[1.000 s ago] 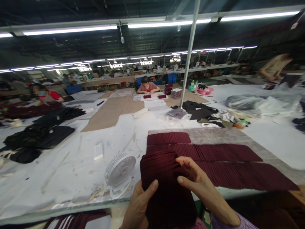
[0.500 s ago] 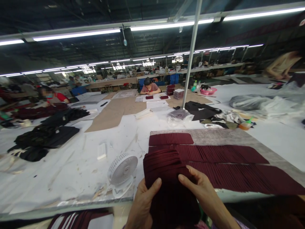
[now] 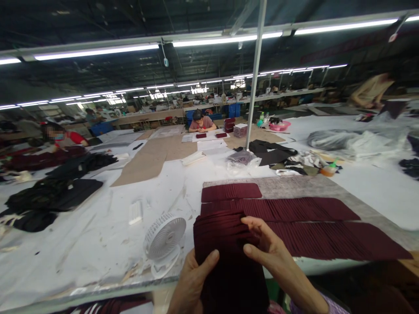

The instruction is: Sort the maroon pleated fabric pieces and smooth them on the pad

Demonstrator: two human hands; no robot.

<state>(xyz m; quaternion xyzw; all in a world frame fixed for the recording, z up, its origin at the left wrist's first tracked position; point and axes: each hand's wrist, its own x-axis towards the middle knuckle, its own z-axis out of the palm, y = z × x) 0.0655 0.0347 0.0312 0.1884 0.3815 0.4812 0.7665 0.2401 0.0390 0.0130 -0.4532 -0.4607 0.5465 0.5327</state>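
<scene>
A stack of dark maroon fabric pieces (image 3: 225, 253) is held up at the table's near edge, its upper layers fanned in steps. My left hand (image 3: 195, 279) grips the stack's left side, thumb lying on the front piece. On the right side, my right hand (image 3: 271, 248) has its thumb on the front and its index finger at the upper right edge of the layers. Behind it, rows of overlapping maroon fabric pieces (image 3: 294, 209) lie fanned out on a grey sheet (image 3: 314, 187).
A white fan (image 3: 165, 240) stands left of my hands. Further off are a metal post (image 3: 255, 78), dark cloth (image 3: 271, 150), a pink basin (image 3: 279, 126) and clear plastic (image 3: 366, 137). Black garments (image 3: 55, 192) lie to the left. Other people sit or stand around the table.
My right index finger has moved up to the upper edge of the fabric stack, away from the thumb. The left hand keeps its grip. The whole view has shifted slightly.
</scene>
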